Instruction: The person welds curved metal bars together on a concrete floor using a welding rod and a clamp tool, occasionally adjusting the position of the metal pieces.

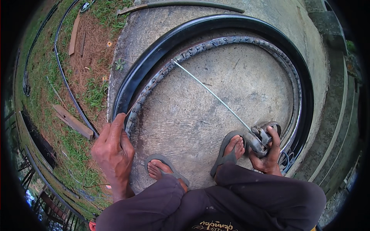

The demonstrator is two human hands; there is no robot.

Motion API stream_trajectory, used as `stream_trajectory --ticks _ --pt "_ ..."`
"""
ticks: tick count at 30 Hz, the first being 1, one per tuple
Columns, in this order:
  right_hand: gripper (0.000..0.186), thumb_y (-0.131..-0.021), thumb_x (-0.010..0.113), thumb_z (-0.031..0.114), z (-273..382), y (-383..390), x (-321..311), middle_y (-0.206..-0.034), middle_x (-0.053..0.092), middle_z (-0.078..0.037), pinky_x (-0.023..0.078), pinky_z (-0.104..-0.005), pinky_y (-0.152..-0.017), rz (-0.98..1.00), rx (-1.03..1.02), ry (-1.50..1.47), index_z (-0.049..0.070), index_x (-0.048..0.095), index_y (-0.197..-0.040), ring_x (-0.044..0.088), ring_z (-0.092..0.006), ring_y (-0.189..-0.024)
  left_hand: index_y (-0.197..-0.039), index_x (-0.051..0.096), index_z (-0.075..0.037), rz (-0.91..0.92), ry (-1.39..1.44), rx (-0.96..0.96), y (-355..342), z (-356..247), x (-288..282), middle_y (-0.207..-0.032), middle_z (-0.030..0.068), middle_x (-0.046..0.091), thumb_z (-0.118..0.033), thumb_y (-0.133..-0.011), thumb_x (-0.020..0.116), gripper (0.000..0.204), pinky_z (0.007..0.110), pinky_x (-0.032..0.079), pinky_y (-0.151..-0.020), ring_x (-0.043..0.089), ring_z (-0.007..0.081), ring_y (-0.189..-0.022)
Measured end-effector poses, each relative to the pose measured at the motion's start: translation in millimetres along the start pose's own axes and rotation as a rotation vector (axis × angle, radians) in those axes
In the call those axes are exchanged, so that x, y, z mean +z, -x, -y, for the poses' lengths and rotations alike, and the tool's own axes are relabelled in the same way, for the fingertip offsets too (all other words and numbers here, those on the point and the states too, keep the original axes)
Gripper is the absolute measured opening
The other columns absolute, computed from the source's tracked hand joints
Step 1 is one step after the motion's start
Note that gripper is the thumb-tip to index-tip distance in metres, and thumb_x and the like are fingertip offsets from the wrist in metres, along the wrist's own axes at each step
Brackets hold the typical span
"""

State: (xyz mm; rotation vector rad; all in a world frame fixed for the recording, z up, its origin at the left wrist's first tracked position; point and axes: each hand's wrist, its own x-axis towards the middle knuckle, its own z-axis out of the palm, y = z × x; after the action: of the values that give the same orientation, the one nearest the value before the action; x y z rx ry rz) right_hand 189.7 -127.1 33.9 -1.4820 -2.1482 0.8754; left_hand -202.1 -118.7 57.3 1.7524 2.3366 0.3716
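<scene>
While the right hand (pixel 269 156) curls around a grey object (pixel 255 143) at near right, the left hand (pixel 113 148) pinches closed beside the stitched ring (pixel 196 49) at left; any held item is unclear. A pale cord (pixel 212 92) extends far-left to the ring.

There are two sandals (pixel 230 158), one black ring (pixel 231 22), one wrapped ring (pixel 231 39) and one pale strand (pixel 221 101).

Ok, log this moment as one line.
left hand: at patterned ring, left side; right hand: gripping grey object; pale strand: stretched between ring and object; black hoop: curves around ring
</scene>
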Motion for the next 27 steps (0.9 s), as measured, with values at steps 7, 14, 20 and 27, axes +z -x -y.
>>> stream_trajectory --ticks 7,14,20,27 --pt "0.083 -0.077 0.068 -0.009 2.5 -0.4 -1.6 -0.117 0.066 -0.023 0.052 -0.0351 -0.094 0.017 0.034 -0.038 -0.004 0.026 -0.149 0.069 -0.0282 -0.105 -0.111 0.074 -0.008 -0.004 0.007 -0.005 -0.3 -0.4 0.3 -0.087 0.0124 0.07 0.005 -0.089 0.062 0.029 0.038 0.051 -0.065 0.068 0.0279 -0.072" --pt "0.084 -0.075 0.067 -0.009 2.9 -3.3 -3.9 -0.116 0.067 -0.023 0.053 -0.0349 -0.092 0.067 0.048 -0.03 -0.004 0.027 -0.149 0.07 -0.0287 -0.104 -0.111 0.074 -0.007 0.003 0.007 -0.02 -0.5 -1.7 -1.2 -0.09 0.0129 0.072 0.005 -0.088 0.062 0.028 0.038 0.052 -0.068 0.07 0.0288 -0.075" --pt "0.084 -0.077 0.068 -0.008 2.5 -3.9 -3.8 -0.116 0.067 -0.023 0.054 -0.0358 -0.093 0.049 0.032 -0.028 -0.005 0.026 -0.149 0.07 -0.0294 -0.104 -0.111 0.074 -0.006 0.01 0.011 -0.026 0.0 -1.6 -0.2 -0.091 0.0134 0.072 0.005 -0.088 0.062 0.028 0.039 0.052 -0.068 0.07 0.0293 -0.076" --pt "0.086 -0.076 0.068 -0.008 -1.2 2.1 -3.5 -0.119 0.067 -0.024 0.053 -0.0356 -0.094 0.033 0.032 -0.025 -0.004 0.025 -0.15 0.07 -0.0293 -0.107 -0.111 0.074 -0.005 0.008 0.007 -0.015 0.3 -1.0 -0.3 -0.092 0.0138 0.072 0.006 -0.088 0.061 0.028 0.039 0.052 -0.069 0.07 0.0296 -0.077"
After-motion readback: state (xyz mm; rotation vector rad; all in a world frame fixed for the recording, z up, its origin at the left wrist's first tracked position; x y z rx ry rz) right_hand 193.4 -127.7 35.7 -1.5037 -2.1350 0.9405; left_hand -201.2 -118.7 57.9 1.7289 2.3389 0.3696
